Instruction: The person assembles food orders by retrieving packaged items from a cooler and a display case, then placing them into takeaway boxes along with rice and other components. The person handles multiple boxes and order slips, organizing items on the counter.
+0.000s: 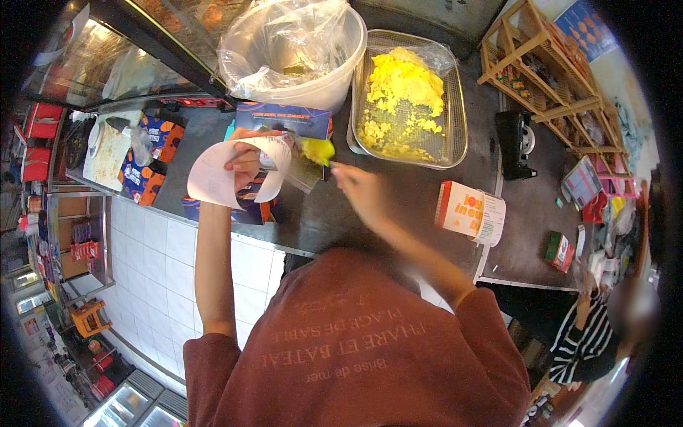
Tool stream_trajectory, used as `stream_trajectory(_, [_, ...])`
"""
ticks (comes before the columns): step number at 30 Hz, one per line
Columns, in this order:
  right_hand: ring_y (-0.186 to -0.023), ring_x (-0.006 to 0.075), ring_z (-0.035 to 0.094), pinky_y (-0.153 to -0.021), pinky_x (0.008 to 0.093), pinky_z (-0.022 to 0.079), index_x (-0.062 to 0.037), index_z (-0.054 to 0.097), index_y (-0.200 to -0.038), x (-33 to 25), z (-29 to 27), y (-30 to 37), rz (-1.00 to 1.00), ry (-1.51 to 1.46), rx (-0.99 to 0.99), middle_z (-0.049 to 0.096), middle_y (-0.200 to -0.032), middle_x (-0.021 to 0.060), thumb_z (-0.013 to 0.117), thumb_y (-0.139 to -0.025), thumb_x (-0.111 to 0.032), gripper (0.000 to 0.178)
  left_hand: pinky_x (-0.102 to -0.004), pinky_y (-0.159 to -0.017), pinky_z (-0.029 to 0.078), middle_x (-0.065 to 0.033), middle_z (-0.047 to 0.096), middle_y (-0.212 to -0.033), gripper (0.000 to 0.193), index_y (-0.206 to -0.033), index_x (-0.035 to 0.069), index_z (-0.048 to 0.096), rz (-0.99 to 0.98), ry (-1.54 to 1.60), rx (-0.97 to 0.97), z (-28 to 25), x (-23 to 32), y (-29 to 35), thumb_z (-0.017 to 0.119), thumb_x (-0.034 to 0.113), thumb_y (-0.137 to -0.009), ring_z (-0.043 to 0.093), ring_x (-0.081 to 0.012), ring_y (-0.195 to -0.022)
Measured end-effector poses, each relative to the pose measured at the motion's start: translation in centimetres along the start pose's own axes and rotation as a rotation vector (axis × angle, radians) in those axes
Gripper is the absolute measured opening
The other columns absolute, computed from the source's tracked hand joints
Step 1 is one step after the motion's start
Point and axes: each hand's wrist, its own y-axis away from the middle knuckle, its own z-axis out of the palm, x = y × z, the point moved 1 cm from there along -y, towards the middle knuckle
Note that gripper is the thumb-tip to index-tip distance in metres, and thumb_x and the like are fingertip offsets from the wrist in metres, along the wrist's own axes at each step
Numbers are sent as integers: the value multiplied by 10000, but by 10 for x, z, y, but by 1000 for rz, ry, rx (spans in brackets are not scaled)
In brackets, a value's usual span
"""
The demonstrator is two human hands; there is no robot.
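Observation:
My left hand is closed on a long curled paper slip, white with faint print, that loops around the fingers. Close to it, a clear plastic bag hangs over the counter. My right hand is pinched on a thin-handled utensil, most of it hidden. A bright yellow-green lump sits at its far end, at the bag's mouth; blur keeps me from telling what it is. Behind the hands stands a dark blue printed box, and another blue box is partly under the left wrist.
A wire-mesh tray of yellow crumbly food lies at the back, beside a large translucent bucket lined with plastic. An orange-and-white box bears a paper slip. Also around are a black device, a wooden rack and a person in stripes.

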Motion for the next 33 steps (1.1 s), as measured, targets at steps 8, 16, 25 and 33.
stream_trajectory(8, [-605,135,476,-591,302,410,-17,605,-1029,40,38,-16,-157,-78,262,470,-639,7,540,-913,-213,237,-253,-409,397,-48,474,-608,487,-1328,-116,244,76,6,4,-6,-5,3,303,197,-959,369,-122,-385])
stream_trajectory(16, [-532,81,371,-507,239,330,-74,498,-821,50,-47,11,350,-1341,13,415,-629,-30,550,-912,-230,188,-161,-383,400,-28,585,-680,480,-1318,-32,372,290,-680,208,0,-55,2,482,149,-887,464,-27,-438])
stream_trajectory(25, [-631,312,582,-574,405,449,24,552,-734,66,-148,-154,-695,869,344,559,-659,177,500,-860,-166,234,-243,-526,457,-73,612,-838,665,-1376,-15,279,131,-1249,526,-53,-122,-115,580,109,-796,573,-110,-623])
stream_trajectory(33, [-670,384,578,-602,460,455,1,577,-729,47,-116,-130,-364,847,-69,562,-688,229,451,-846,-152,231,-260,-548,483,-113,609,-871,731,-1398,-17,202,205,-1266,437,-75,-118,-140,572,110,-780,593,-138,-629])
